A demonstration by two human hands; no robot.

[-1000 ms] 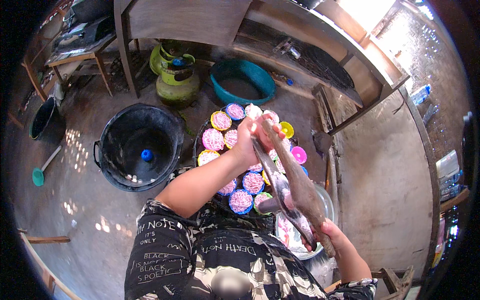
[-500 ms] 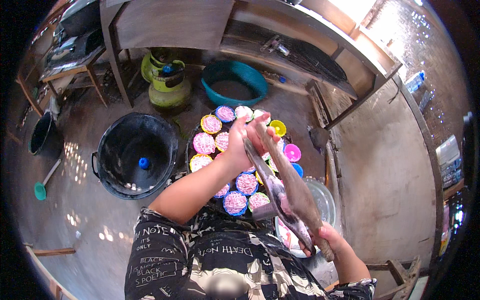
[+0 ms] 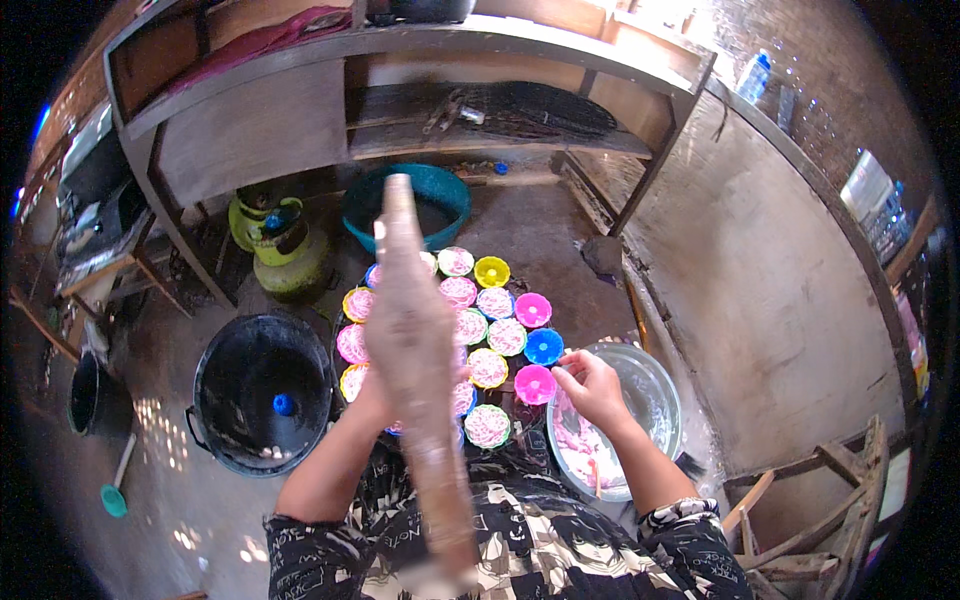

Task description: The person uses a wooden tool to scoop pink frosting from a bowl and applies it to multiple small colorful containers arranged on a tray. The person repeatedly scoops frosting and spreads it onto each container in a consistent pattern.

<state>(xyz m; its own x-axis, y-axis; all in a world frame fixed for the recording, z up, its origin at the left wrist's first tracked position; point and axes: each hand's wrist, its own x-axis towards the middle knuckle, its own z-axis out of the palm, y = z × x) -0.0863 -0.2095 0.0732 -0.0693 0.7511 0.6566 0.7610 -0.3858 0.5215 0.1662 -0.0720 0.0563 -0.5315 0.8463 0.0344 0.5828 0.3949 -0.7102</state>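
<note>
A long wooden hand press (image 3: 412,330) stands upright close before me, blurred, hiding some of the cups behind it. My left hand (image 3: 376,396) is wrapped round it, mostly hidden by the wood. Several fluted cups (image 3: 488,368) filled with pink and white strands sit close together on a dark round tray. Along their right side are unfilled cups: a yellow one (image 3: 492,271), a pink one (image 3: 533,310), a blue one (image 3: 544,346) and a nearer pink cup (image 3: 534,385). My right hand (image 3: 592,388) pinches that nearer cup at its right rim.
A clear basin (image 3: 668,440) with pink and white dough is under my right forearm. To the left stands a black tub (image 3: 212,350) with a blue object inside. Beyond are a teal basin (image 3: 455,185), a green gas cylinder (image 3: 292,262) and a wooden shelf (image 3: 410,42).
The press has swung upright from its slant, now in my left hand only. My right hand has left its lower end and moved up to the pink cup. The view has shifted.
</note>
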